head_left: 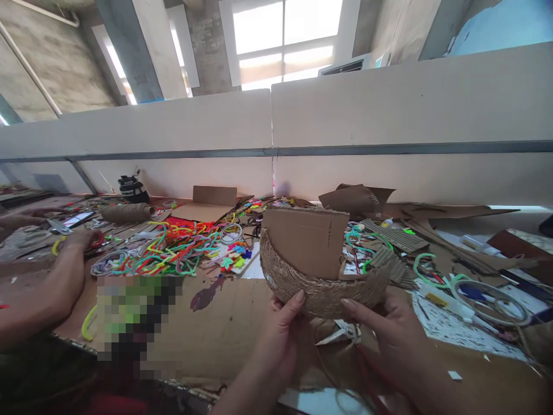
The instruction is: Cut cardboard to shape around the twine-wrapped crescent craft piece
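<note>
Between my two hands is a boat-shaped cardboard piece point(319, 294), its curved lower part covered in brown twine. A flat rectangular cardboard panel point(309, 242) stands up from its curve. My left hand point(283, 323) grips the lower left edge, thumb on the front and fingers hidden behind. On the lower right, my right hand point(386, 325) holds the piece the same way. Just below it, a pair of scissors point(339, 333) lies between my hands, with some loose twine nearby.
Colourful pipe cleaners point(173, 248) pile up on the left, near a twine spool point(127, 213). Another person's arm point(64, 276) reaches in there. Clear tape rolls point(492, 302) and cardboard scraps point(393, 236) lie right. A white partition point(389, 109) stands behind.
</note>
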Motion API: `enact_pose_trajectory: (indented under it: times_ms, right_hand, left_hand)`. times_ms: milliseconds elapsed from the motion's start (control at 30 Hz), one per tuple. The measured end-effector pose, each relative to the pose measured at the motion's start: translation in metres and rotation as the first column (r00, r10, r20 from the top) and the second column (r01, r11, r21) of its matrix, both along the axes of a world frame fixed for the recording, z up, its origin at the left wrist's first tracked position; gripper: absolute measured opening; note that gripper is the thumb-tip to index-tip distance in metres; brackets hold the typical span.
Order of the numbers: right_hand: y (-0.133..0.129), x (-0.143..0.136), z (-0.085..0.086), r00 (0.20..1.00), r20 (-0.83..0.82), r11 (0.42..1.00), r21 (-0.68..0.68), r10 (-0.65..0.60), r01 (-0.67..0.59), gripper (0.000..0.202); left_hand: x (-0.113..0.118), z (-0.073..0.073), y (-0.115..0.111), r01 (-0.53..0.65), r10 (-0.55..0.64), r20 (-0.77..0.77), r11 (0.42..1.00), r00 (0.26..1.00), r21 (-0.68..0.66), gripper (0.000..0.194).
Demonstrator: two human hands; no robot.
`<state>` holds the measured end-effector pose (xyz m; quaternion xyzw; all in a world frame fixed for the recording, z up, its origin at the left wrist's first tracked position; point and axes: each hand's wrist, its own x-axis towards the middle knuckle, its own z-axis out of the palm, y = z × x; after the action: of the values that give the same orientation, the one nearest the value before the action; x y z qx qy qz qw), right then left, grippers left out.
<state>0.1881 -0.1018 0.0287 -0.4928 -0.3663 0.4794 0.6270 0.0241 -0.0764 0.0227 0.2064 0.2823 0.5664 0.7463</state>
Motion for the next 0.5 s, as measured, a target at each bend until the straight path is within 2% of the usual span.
enact_pose_trajectory:
  times_ms: [100,267,400,500]
  right_hand:
    - [-0.005,-0.001,0.003,0.999,0.035,0.999,0.04,-0.007,0.006,0.028]
    - [-0.009,-0.003,0.007,0.992,0.102,0.995,0.081,-0.069,0.061,0.026]
    - [-0.007,0.001,0.002,0.997,0.044,0.997,0.042,-0.066,0.064,0.031]
    - [-0.006,0.005,-0.006,0.997,0.065,0.998,0.05,-0.047,0.044,0.032]
  left_hand:
    - [-0.012,0.0,0.004,0.062,-0.061,-0.06,0.998,0.996,0.002,0.046]
    - [-0.036,0.004,0.019,0.033,-0.016,-0.126,0.991,0.992,0.128,0.038]
    - [-0.046,0.004,0.028,0.051,-0.019,-0.161,0.979,0.987,0.196,0.036]
    - [-0.045,0.0,0.031,0.053,-0.013,-0.18,0.975,0.984,0.218,0.034]
